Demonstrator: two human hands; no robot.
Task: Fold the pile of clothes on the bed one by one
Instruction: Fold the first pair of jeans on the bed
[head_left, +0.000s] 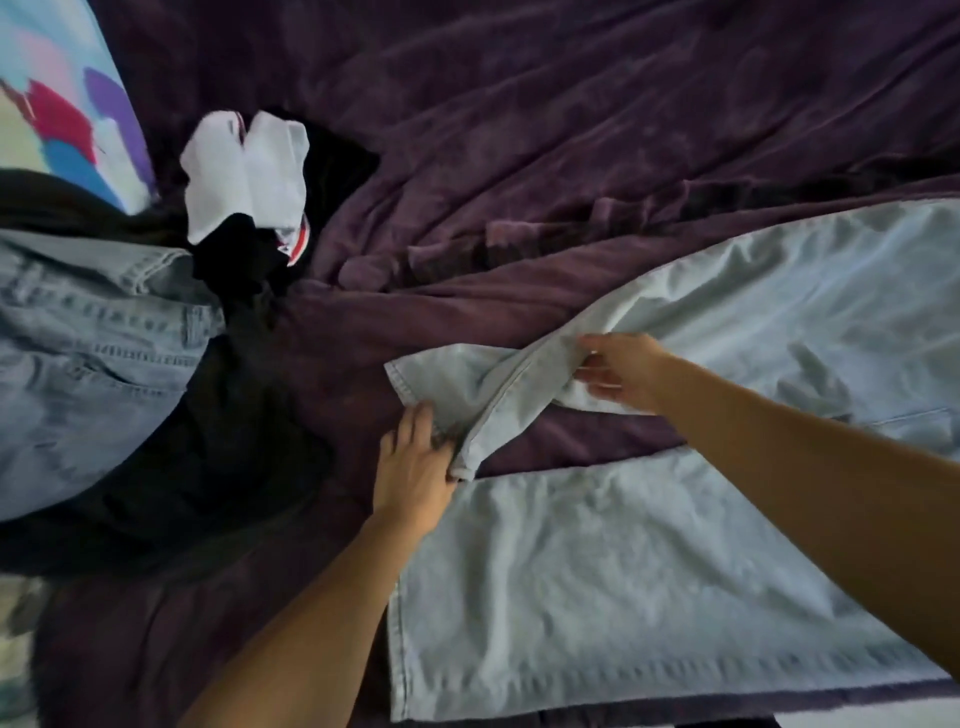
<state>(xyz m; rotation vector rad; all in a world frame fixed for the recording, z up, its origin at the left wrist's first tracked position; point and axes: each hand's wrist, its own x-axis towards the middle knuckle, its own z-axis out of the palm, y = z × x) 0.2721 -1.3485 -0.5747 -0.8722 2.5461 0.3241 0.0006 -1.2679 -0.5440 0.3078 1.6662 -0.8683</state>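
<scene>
Pale blue jeans (649, 577) lie spread on the purple bedspread (519, 130), one leg flat near me, the other leg (779, 291) running up to the right. My left hand (413, 462) grips the twisted hem end of the far leg. My right hand (626, 371) pinches the same leg's folded edge a little farther along. To the left sits the pile: a darker pair of blue jeans (88, 353), black garments (208, 457) and white socks (244, 174).
A colourful patterned pillow (67, 104) lies at the top left corner. The bed's near edge and a strip of floor (15, 649) show at the bottom left. Wrinkled purple cover fills the far half of the bed.
</scene>
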